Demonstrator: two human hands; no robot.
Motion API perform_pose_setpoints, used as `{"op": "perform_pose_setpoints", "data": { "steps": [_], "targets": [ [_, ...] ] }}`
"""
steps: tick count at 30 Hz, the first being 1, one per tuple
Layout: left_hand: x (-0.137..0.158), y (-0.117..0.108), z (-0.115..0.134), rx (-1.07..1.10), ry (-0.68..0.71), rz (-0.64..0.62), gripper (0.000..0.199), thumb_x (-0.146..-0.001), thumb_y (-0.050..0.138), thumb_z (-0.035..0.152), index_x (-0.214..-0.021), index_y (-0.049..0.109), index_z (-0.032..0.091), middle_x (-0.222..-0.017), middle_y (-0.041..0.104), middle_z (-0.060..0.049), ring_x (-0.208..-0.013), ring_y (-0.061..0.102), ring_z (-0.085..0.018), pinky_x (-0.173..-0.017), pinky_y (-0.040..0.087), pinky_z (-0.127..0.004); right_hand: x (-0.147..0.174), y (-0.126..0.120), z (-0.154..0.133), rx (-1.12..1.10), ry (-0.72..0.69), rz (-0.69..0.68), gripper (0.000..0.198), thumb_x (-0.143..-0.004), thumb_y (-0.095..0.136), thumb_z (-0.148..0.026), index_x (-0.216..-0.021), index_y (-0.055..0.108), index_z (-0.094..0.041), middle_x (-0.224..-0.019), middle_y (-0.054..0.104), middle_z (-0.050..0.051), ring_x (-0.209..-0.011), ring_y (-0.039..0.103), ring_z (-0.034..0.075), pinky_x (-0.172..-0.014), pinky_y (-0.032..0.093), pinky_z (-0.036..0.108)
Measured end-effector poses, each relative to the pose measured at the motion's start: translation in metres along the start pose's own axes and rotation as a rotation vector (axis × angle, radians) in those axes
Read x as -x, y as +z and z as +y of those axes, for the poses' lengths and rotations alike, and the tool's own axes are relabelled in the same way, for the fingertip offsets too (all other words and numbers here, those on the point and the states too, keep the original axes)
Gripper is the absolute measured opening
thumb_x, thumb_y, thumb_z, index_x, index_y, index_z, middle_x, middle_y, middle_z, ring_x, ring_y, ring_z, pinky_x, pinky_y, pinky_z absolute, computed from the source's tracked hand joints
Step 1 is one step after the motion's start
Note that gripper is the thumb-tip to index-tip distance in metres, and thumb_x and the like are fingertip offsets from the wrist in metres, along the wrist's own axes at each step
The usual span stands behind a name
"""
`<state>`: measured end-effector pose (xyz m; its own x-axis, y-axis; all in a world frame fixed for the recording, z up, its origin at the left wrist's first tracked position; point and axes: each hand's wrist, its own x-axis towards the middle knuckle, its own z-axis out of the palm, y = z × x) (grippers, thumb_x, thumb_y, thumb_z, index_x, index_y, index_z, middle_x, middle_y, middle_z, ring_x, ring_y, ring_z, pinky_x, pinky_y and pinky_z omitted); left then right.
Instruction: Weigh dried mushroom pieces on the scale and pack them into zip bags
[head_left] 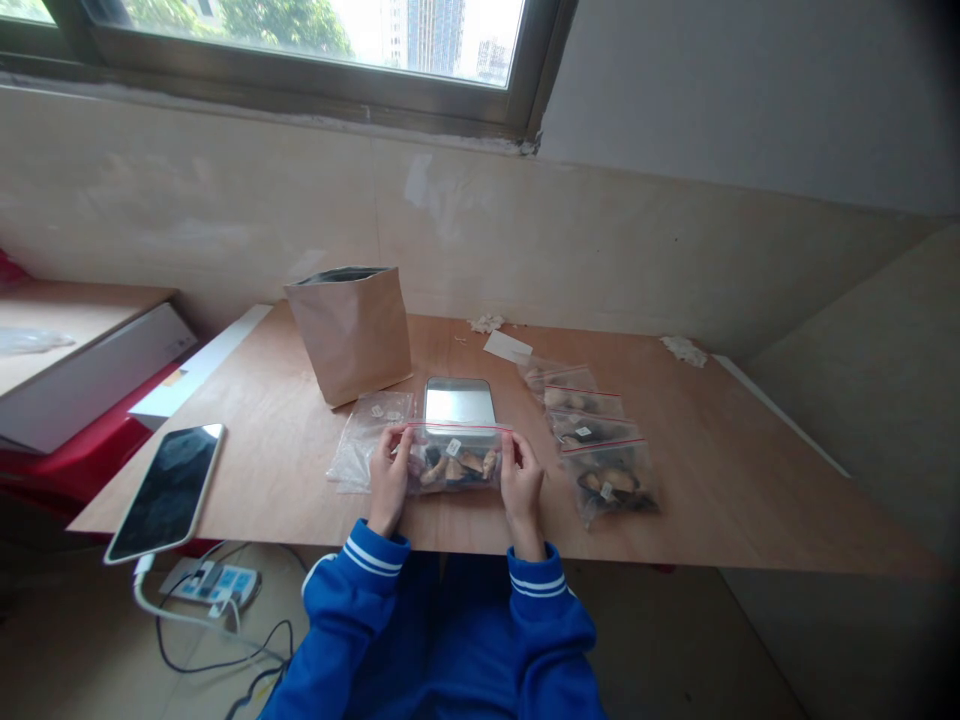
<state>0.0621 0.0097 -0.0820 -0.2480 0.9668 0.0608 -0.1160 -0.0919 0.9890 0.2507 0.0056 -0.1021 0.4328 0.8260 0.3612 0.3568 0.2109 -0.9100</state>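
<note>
clear zip bag (457, 468) with dried brown pieces and a small white packet inside is held at the middle of the near part of the surface (285, 505), its red-lined mouth stretched level. the left hand (390, 472) pinches one upper corner and the right hand (523, 478) the other, thumbs towards the wearer. the step in hand looks like pressing the mouth shut; whether the strip has caught all along is too small to tell. the next move seems to call for running firm fingers along the red line while keeping the corners taut.

to the right, a row of filled bags (611, 485) runs back, overlapping. to the left lie flat clear bags (352, 455). just behind the held bag sits a flat silver-topped device (459, 400), and farther back are an upright brown paper bag (352, 335) and a white card (508, 346).
</note>
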Motion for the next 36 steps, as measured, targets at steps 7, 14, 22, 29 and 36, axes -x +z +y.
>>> {"op": "perform_pose_setpoints", "data": {
  "steps": [7,14,22,29,36],
  "targets": [
    [0.001,0.001,0.005,-0.042,0.018,0.005,0.036,-0.084,0.059,0.051,-0.093,0.059,0.017,-0.082,0.063,-0.003,-0.057,0.058,-0.01,-0.044,0.044,-0.019,0.001,0.0,0.001,0.008,-0.03,0.03,0.035,-0.095,0.045,-0.047,-0.094,0.064,-0.017,-0.073,0.068,0.004,-0.067,0.064,0.016,-0.066,0.05,0.027],
    [0.0,0.0,0.0,-0.142,0.048,0.014,0.035,-0.085,0.057,0.052,-0.088,0.058,0.017,-0.071,0.061,-0.001,-0.064,0.06,-0.015,-0.051,0.046,-0.022,0.001,0.001,-0.002,0.002,-0.039,0.056,0.034,-0.093,0.047,-0.048,-0.087,0.062,-0.018,-0.075,0.068,0.005,-0.065,0.062,0.015,-0.063,0.049,0.026],
    [-0.001,-0.002,-0.001,-0.159,0.075,0.048,0.033,-0.084,0.059,0.051,-0.088,0.059,0.018,-0.07,0.061,-0.001,-0.065,0.059,-0.014,-0.055,0.044,-0.023,0.002,0.0,-0.005,0.008,-0.035,0.039,0.037,-0.092,0.047,-0.05,-0.087,0.064,-0.018,-0.075,0.069,0.005,-0.065,0.061,0.016,-0.064,0.048,0.027],
    [0.0,0.0,0.003,-0.083,0.075,0.018,0.03,-0.083,0.061,0.048,-0.088,0.06,0.018,-0.077,0.061,-0.001,-0.069,0.058,-0.013,-0.058,0.045,-0.022,0.001,0.0,-0.007,-0.075,0.062,0.006,0.04,-0.091,0.048,-0.054,-0.085,0.064,-0.018,-0.07,0.066,0.003,-0.065,0.062,0.016,-0.062,0.048,0.026],
    [0.0,0.001,0.003,-0.155,0.111,0.036,0.027,-0.08,0.065,0.045,-0.085,0.064,0.018,-0.084,0.064,-0.003,-0.081,0.06,-0.016,-0.065,0.047,-0.023,0.002,0.0,-0.011,-0.177,0.113,-0.057,0.037,-0.084,0.06,-0.053,-0.086,0.065,-0.016,-0.07,0.065,0.002,-0.06,0.058,0.014,-0.055,0.045,0.024]
  ]
}}
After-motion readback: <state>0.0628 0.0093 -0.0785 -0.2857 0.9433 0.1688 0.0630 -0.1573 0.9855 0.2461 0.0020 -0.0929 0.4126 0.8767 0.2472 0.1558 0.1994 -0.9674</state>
